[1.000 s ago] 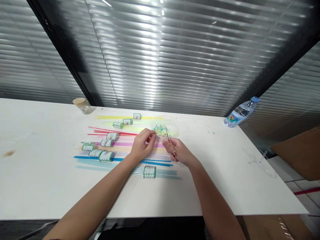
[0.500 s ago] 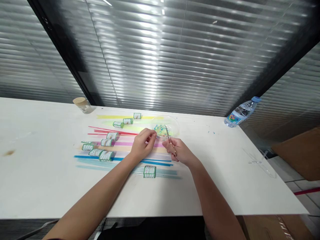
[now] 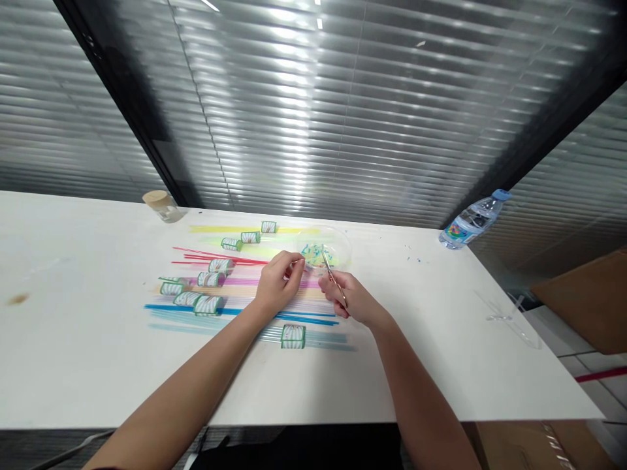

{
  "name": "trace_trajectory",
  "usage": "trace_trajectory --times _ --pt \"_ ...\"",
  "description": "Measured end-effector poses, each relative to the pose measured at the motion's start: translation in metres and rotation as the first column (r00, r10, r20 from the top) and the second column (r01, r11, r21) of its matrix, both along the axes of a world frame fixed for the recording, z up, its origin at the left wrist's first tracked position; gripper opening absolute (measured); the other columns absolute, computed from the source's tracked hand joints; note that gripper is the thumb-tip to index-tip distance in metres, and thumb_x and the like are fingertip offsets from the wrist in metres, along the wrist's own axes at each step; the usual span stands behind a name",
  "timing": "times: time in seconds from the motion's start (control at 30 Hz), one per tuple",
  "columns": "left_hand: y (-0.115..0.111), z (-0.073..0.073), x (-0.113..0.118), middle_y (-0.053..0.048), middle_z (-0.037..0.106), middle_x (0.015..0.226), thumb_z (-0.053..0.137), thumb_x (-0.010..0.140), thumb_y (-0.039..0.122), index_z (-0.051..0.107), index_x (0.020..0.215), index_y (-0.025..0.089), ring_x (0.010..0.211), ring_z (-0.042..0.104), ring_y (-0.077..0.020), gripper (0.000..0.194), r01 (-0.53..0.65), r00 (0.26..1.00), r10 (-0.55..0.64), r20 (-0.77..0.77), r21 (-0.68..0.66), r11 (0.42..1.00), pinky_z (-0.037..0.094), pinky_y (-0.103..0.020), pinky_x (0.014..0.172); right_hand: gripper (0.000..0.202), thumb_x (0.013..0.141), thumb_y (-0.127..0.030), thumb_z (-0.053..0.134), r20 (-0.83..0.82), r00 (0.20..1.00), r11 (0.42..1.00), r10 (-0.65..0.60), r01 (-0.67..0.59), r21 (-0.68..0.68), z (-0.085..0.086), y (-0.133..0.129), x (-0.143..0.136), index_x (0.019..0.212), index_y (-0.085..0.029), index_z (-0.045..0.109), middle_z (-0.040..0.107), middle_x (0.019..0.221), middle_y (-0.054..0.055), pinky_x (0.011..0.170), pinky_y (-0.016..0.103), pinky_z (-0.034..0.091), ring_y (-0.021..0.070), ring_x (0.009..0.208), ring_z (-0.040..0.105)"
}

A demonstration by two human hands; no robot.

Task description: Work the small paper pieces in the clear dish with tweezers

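Observation:
My left hand [image 3: 280, 279] is closed, thumb and forefinger pinched over the near left edge of a clear round dish [image 3: 347, 251]. What the pinch holds is too small to make out; a reddish bit shows by the fingertips. Small blue, green and yellow cut pieces [image 3: 313, 253] lie in the dish. In my right hand [image 3: 351, 295] is a pair of scissors [image 3: 334, 279], blades pointing up and away over the dish. Thin red straws [image 3: 235, 260] run along the table to behind my left hand. Purple straws [image 3: 240, 282] and blue straws [image 3: 289, 318] pass under my left wrist and forearm.
Several paper-banded bundles, one with a green-and-white label [image 3: 293, 337], lie on the white table [image 3: 416, 365]. A cork-lidded jar [image 3: 164, 206] stands at the back left, a water bottle [image 3: 474, 220] at the back right. Clear plastic strips [image 3: 509, 320] lie near the right edge.
The scissors have tilted slightly left, their tips now a little closer to my left fingers. Both hands stay in almost the same place.

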State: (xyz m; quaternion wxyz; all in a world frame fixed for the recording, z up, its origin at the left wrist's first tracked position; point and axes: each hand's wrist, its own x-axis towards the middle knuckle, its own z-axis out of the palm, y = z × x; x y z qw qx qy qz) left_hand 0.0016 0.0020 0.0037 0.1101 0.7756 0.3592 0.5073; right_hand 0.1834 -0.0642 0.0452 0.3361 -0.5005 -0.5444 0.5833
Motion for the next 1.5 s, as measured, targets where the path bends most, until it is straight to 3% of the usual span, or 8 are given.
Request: trace_trajectory --times 0.2,0.73,1.33,1.5 --pt "-0.0038 0.0005 0.0021 0.001 0.059 0.072 0.053 0.092 0.02 0.059 0.088 0.019 0.062 0.054 -0.0101 0.008 0.07 0.997 -0.07 -0.032 -0.004 0.998 0.043 -0.022 0.055 0.051 0.081 -0.068 0.059 0.004 1.0 1.0 -0.019 0.019 -0.01 -0.0034 0.0016 -0.0015 0.075 -0.021 0.037 0.031 0.065 -0.007 0.04 0.023 0.024 0.0043 0.04 0.034" --pt "-0.0031 0.0007 0.0029 0.001 0.058 0.071 0.052 0.093 0.021 0.06 0.088 0.019 0.062 0.053 -0.0101 0.01 0.067 0.996 -0.068 -0.051 -0.009 0.998 0.042 -0.022 0.055 0.049 0.082 -0.064 0.06 0.018 1.0 1.0 0.006 -0.007 0.016 -0.0075 0.0033 0.0001 0.075 -0.022 0.038 0.031 0.063 -0.007 0.04 0.022 0.027 0.0055 0.041 0.035" --pt "-0.0033 0.0013 0.0029 0.0 0.059 0.073 0.054 0.091 0.017 0.06 0.089 0.019 0.064 0.054 -0.0102 0.006 0.093 0.995 -0.092 -0.044 0.03 0.995 0.043 -0.021 0.055 0.052 0.081 -0.068 0.058 0.005 1.0 1.0 -0.003 0.003 -0.022 -0.001 0.0023 -0.0014 0.075 -0.021 0.038 0.033 0.065 -0.007 0.04 0.022 0.025 0.0044 0.041 0.035" --pt "-0.0034 0.0016 0.003 0.0 0.06 0.074 0.055 0.091 0.016 0.06 0.09 0.019 0.064 0.054 -0.01 0.006 0.091 0.995 -0.089 -0.046 0.042 0.995 0.043 -0.021 0.055 0.048 0.081 -0.063 0.062 -0.006 1.0 0.999 -0.004 0.004 -0.039 -0.0003 0.0021 -0.0009 0.076 -0.021 0.039 0.033 0.065 -0.007 0.04 0.022 0.023 0.0039 0.041 0.032"
